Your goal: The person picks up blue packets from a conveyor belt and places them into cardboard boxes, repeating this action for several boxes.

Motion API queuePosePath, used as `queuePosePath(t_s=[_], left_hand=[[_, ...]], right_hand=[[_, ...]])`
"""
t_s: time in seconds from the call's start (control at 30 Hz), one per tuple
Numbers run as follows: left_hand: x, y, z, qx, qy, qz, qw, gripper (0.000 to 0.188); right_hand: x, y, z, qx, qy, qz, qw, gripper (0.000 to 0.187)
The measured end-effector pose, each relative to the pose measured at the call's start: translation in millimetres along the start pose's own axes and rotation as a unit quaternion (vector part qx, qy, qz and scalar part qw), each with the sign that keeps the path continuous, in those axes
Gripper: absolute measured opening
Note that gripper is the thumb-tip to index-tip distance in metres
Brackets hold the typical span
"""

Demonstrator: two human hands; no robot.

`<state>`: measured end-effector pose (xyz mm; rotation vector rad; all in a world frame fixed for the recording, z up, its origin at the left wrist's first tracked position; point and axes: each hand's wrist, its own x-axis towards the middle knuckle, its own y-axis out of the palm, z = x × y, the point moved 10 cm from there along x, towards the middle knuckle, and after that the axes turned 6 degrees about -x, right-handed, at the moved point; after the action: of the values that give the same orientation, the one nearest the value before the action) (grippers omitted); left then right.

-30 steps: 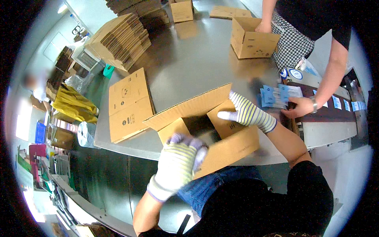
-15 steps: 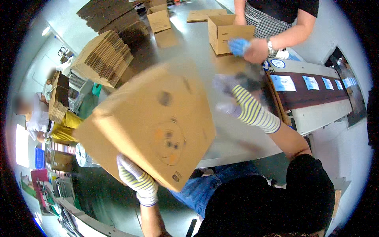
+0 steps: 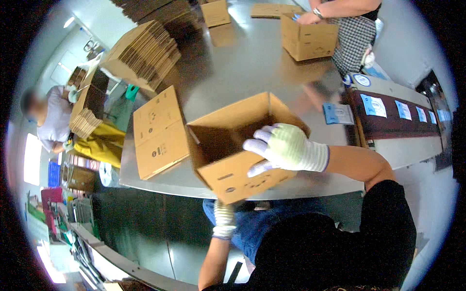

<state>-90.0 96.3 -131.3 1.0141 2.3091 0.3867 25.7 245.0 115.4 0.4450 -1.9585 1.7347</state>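
An open-topped brown cardboard box (image 3: 218, 179) is tilted at the near table edge, its mouth facing up and its inside dark. My left hand (image 3: 224, 222), in a striped knit glove, holds it from below at the near corner; the box hides its fingers. Over the near wall reaches my gloved right hand (image 3: 286, 148), fingers apart above the opening and thumb by the outer face. To the left lies a flat folded carton (image 3: 160, 133) on the metal table (image 3: 238, 63).
A co-worker's hand (image 3: 308, 18) is at another box (image 3: 308, 41) at the far right. Blue-and-white packets (image 3: 374, 105) lie on a conveyor (image 3: 393, 116), one packet (image 3: 338, 114) at its end. Stacked flat cartons (image 3: 145, 53) stand far left; another person (image 3: 53, 111) is beyond.
My left hand has brought the box down and right, turning its open mouth upward. My right hand has moved left over it. The co-worker's hand has moved to the far box.
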Motion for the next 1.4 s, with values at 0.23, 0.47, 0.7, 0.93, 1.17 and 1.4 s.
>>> queuePosePath(t_s=[0.23, 0.47, 0.7, 0.93, 1.17, 1.4], left_hand=[[-66, 103, -193, 0.737, 0.491, 0.029, 0.463, 0.048], [-56, 176, -150, 0.748, 0.489, 0.162, 0.418, 0.027], [-71, 181, -134, 0.68, 0.539, 0.185, 0.462, 0.023], [-72, 177, -138, 0.629, 0.587, 0.124, 0.494, 0.018], [-73, 180, -140, 0.608, 0.599, 0.107, 0.51, 0.015], [-74, 168, -169, 0.609, 0.597, 0.093, 0.514, 0.012]], right_hand=[[-8, 20, -14, 0.107, -0.126, -0.015, 0.986, 0.048], [-12, 35, -97, 0.099, 0.116, -0.142, 0.978, 0.024], [-13, 71, -122, 0.412, 0.247, -0.126, 0.868, 0.05], [-11, 94, -117, 0.519, 0.275, -0.151, 0.795, 0.049], [-16, 95, -125, 0.528, 0.282, -0.169, 0.783, 0.046], [20, 91, -114, 0.527, 0.267, -0.178, 0.787, 0.045]])
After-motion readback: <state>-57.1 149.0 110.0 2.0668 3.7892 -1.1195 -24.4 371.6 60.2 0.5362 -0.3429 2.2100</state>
